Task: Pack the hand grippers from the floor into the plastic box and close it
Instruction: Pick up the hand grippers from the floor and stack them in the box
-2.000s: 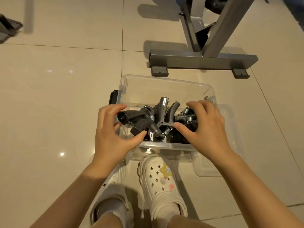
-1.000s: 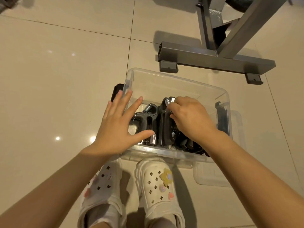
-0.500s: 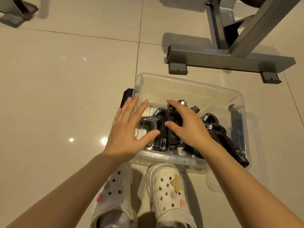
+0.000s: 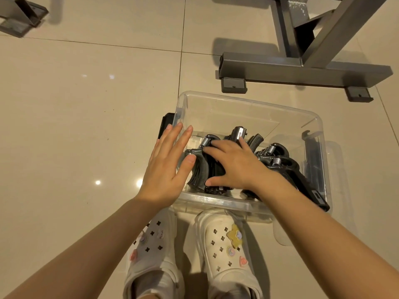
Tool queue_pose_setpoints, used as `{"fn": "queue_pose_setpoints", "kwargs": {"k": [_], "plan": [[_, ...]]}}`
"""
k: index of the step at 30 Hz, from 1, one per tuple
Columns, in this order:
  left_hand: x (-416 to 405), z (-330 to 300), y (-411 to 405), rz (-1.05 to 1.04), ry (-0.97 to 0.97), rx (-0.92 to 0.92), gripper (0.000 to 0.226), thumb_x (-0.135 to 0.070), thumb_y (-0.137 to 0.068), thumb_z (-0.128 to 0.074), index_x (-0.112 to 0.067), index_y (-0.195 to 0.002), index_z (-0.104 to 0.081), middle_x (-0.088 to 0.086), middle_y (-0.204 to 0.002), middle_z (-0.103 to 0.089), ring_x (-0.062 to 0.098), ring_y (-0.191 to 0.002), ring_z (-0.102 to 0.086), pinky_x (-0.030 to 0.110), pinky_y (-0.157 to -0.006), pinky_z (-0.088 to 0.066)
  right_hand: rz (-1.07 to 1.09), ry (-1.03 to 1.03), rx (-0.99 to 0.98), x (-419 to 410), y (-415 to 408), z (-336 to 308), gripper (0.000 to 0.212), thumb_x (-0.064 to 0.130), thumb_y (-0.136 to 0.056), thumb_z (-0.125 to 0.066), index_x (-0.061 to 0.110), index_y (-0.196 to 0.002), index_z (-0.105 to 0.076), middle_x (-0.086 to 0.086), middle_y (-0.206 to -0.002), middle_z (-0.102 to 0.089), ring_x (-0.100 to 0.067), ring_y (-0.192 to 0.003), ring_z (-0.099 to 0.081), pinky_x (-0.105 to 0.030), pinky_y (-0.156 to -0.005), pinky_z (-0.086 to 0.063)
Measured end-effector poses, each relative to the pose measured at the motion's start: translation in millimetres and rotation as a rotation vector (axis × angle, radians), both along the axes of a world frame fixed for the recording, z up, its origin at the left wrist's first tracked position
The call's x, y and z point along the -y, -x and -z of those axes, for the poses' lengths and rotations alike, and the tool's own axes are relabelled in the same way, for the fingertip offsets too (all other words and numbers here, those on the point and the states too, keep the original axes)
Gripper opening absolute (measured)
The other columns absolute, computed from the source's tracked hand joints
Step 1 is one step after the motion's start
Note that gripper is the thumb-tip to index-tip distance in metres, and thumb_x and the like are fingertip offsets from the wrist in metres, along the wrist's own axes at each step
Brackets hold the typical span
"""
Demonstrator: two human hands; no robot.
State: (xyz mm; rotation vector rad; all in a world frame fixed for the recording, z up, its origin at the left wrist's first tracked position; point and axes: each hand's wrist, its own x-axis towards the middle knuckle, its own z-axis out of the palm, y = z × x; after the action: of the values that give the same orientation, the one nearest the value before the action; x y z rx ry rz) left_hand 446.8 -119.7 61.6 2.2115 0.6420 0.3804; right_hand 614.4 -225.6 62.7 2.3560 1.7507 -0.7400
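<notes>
A clear plastic box (image 4: 244, 105) stands open on the tiled floor in front of my feet. Several black hand grippers (image 4: 278, 157) with steel springs lie piled in its near half. My right hand (image 4: 235, 164) lies flat on the left part of the pile, fingers spread, thumb low. My left hand (image 4: 167, 167) has straight fingers against the box's left wall, its thumb touching a gripper handle (image 4: 198, 172). The box's clear lid (image 4: 282, 236) lies on the floor under the box and shows at the near right.
A grey metal frame base (image 4: 302, 72) with two rubber feet stands just beyond the box. Another dark metal foot (image 4: 19, 16) is at the top left. My white clogs (image 4: 224, 242) touch the box's near side. A black latch (image 4: 165, 125) sits on the box's left end.
My right hand has slid left across the pile and flattened on the grippers. My left hand stays at the box's left wall. The view has shifted slightly.
</notes>
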Motion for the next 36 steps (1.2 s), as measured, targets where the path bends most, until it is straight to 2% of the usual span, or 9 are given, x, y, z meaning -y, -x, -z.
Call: {"fn": "queue_pose_setpoints", "kwargs": {"k": [3, 6, 12, 14, 18, 23, 26, 31, 36], "plan": [[0, 0, 0, 0.0, -0.012, -0.021, 0.051, -0.052, -0.094, -0.02, -0.04, -0.143, -0.013, -0.016, -0.154, -0.011, 0.002, -0.144, 0.002, 0.021, -0.115, -0.001, -0.1, 0.07, 0.043, -26, -11, -1, 0.089, 0.067, -0.075, -0.059, 0.037, -0.148, -0.017, -0.004, -0.159, -0.004, -0.025, -0.146, -0.003, -0.053, -0.115, 0.007], [0, 0, 1, -0.002, -0.031, -0.028, 0.05, -0.05, -0.095, -0.022, -0.039, -0.143, -0.015, -0.016, -0.154, -0.013, 0.001, -0.144, 0.002, 0.013, -0.113, 0.002, -0.128, 0.202, -0.035, -42, -18, 2, 0.09, 0.07, -0.072, -0.06, 0.042, -0.147, -0.018, -0.003, -0.16, 0.002, -0.026, -0.146, -0.003, -0.054, -0.113, 0.011], [-1, 1, 0, -0.004, -0.016, -0.004, 0.05, -0.046, -0.095, -0.024, -0.036, -0.143, -0.02, -0.013, -0.153, -0.019, 0.004, -0.144, -0.002, 0.014, -0.113, 0.001, -0.061, 0.194, -0.049, -41, -34, -2, 0.083, 0.07, -0.078, -0.054, 0.038, -0.147, -0.022, -0.01, -0.156, -0.017, -0.028, -0.145, -0.011, -0.041, -0.115, 0.008], [-1, 1, 0, -0.004, -0.012, 0.002, 0.049, -0.045, -0.095, -0.024, -0.036, -0.143, -0.021, -0.013, -0.153, -0.02, 0.004, -0.144, -0.002, 0.013, -0.113, 0.0, -0.077, 0.198, -0.058, -41, -31, -1, 0.083, 0.069, -0.078, -0.054, 0.038, -0.148, -0.021, -0.01, -0.157, -0.016, -0.03, -0.144, -0.011, -0.041, -0.116, 0.003], [0, 0, 0, -0.004, 0.003, 0.012, 0.049, -0.045, -0.095, -0.025, -0.037, -0.143, -0.022, -0.014, -0.152, -0.021, 0.003, -0.144, -0.003, 0.013, -0.113, -0.001, -0.083, 0.245, -0.099, -51, -29, -2, 0.086, 0.066, -0.075, -0.062, 0.038, -0.147, -0.024, -0.008, -0.151, -0.023, -0.031, -0.137, -0.024, -0.042, -0.11, -0.026], [0, -1, 0, 0.0, 0.005, 0.016, 0.048, -0.044, -0.094, -0.026, -0.038, -0.142, -0.023, -0.016, -0.151, -0.022, 0.003, -0.144, -0.003, 0.014, -0.113, -0.001, -0.037, 0.248, -0.16, -53, -26, -3, 0.088, 0.06, -0.072, -0.069, 0.038, -0.146, -0.026, -0.007, -0.148, -0.025, -0.029, -0.135, -0.026, -0.042, -0.106, -0.032], [-1, 0, 0, 0.005, -0.008, 0.022, 0.048, -0.044, -0.094, -0.026, -0.037, -0.142, -0.024, -0.015, -0.15, -0.023, 0.004, -0.144, -0.003, 0.019, -0.115, -0.003, -0.032, 0.228, -0.153, -50, -23, -4, 0.088, 0.06, -0.074, -0.068, 0.037, -0.146, -0.024, -0.007, -0.15, -0.022, -0.029, -0.137, -0.024, -0.042, -0.108, -0.03], [-1, 2, 1, 0.012, -0.069, -0.003, 0.048, -0.044, -0.095, -0.027, -0.035, -0.143, -0.027, -0.006, -0.149, -0.032, 0.011, -0.145, -0.005, 0.047, -0.116, -0.017, -0.006, 0.225, -0.206, -46, -21, -4, 0.089, 0.055, -0.074, -0.071, 0.037, -0.147, -0.023, -0.005, -0.156, -0.008, -0.029, -0.142, -0.012, -0.045, -0.113, -0.025], [-2, 3, 1, 0.011, -0.099, -0.007, 0.049, -0.044, -0.096, -0.027, -0.032, -0.143, -0.031, -0.005, -0.147, -0.036, 0.012, -0.145, -0.006, 0.052, -0.114, -0.02, 0.058, 0.24, -0.32, -49, -19, -6, 0.096, 0.039, -0.068, -0.081, 0.036, -0.146, -0.026, 0.002, -0.158, 0.0, -0.026, -0.145, -0.006, -0.047, -0.113, -0.024]]}}
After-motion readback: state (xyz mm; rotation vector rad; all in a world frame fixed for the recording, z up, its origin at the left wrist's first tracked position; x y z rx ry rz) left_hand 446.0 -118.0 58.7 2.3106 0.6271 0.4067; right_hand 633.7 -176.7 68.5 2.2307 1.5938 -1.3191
